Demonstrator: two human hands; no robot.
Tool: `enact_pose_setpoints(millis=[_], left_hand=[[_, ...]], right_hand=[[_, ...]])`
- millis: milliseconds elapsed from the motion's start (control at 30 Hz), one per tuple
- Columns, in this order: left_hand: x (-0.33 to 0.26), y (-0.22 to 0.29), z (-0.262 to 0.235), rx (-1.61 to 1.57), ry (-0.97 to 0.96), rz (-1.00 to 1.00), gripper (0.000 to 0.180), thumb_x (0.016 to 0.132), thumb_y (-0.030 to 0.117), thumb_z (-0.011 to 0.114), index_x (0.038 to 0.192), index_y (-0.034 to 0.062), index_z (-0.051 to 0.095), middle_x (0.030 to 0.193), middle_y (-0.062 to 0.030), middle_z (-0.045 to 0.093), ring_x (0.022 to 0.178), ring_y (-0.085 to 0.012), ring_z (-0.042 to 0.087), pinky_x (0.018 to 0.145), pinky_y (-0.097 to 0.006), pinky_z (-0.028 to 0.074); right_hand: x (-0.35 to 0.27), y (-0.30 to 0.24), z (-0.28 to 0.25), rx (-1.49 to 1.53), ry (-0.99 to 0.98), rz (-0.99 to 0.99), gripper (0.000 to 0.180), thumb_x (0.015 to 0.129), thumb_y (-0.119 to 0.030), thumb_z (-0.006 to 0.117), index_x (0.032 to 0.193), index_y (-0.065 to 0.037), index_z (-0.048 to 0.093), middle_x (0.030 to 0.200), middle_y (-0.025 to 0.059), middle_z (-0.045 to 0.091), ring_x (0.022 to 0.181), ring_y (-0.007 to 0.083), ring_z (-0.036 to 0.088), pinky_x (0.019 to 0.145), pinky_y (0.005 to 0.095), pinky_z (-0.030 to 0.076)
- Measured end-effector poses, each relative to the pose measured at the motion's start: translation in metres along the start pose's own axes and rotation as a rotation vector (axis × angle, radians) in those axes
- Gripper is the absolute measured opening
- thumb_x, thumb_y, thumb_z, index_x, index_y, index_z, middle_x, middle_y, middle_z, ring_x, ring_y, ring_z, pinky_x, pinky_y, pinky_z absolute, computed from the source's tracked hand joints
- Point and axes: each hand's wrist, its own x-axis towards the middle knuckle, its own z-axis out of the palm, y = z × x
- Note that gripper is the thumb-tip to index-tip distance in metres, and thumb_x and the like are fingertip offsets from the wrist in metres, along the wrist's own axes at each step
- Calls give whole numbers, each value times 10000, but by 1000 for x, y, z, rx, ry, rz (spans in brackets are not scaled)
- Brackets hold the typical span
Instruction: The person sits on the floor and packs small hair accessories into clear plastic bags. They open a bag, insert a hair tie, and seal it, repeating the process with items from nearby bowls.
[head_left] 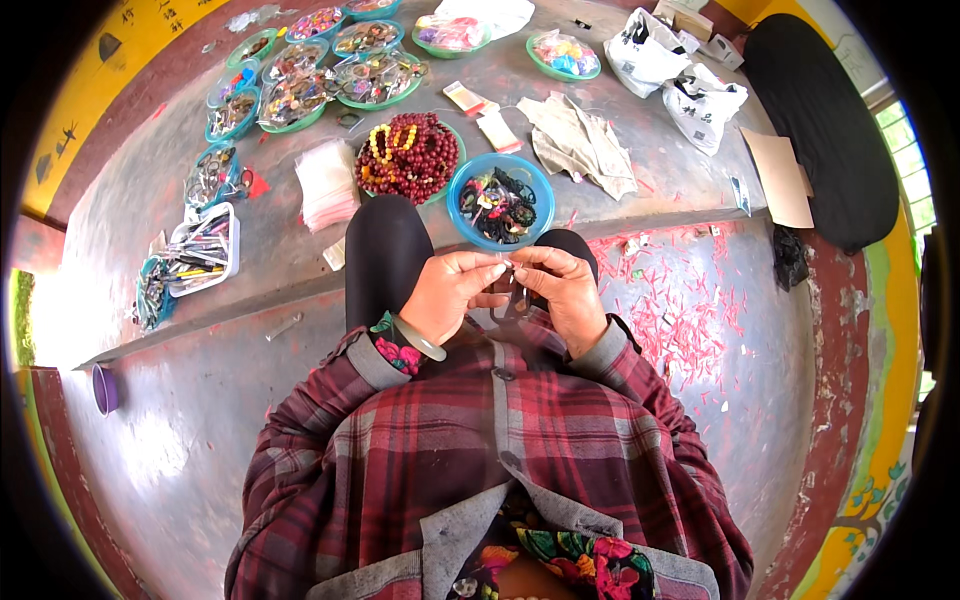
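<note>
My left hand [440,297] and my right hand [568,300] meet in front of my body, fingertips almost touching. Each pinches thumb against fingers on a thin dark looped cord [520,303], which dangles between them. Its finer details are too small to tell. Just beyond my fingertips, a blue plastic bowl [458,222] holds a tangle of black corded pieces [510,208] with coloured bits. Behind it to the left, dark red bead strands [425,160] and a few yellow beads heap up in a green bowl. A pale bangle circles my left wrist.
Clear plastic bags [328,185] lie left of the beads. Several bowls of small trinkets [375,78] stand at the far left, a white basket of pens [205,250] nearer. A beige cloth [580,145] and white carrier bags [700,105] lie right. Pink scraps [690,330] litter the floor.
</note>
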Motion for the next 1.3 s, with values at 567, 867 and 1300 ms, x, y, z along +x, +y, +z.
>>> enact_pose_setpoints(millis=[567,867,1300], left_hand=[[3,9,-14,-161,-197,-107,278,920,103,481,1127,-75,534,1059,-141,601,979,-197,601,863,-308,512],[2,14,-6,-113,-128,-126,247,909,117,515,1073,-61,562,1015,-126,615,934,-197,615,838,-311,523],[2,4,-4,52,-27,35,211,913,91,511,1054,-55,569,975,-105,618,877,-175,623,783,-318,541]], right_hand=[[0,-2,-3,-29,-106,-102,137,845,6,548,916,14,665,860,72,614,826,154,599,747,261,466],[1,1,-2,-72,-132,-163,157,837,44,529,910,8,663,841,67,607,817,155,586,737,267,466],[4,5,-5,-39,-50,-83,220,826,-20,562,1035,-10,633,844,30,595,775,103,546,684,227,431]])
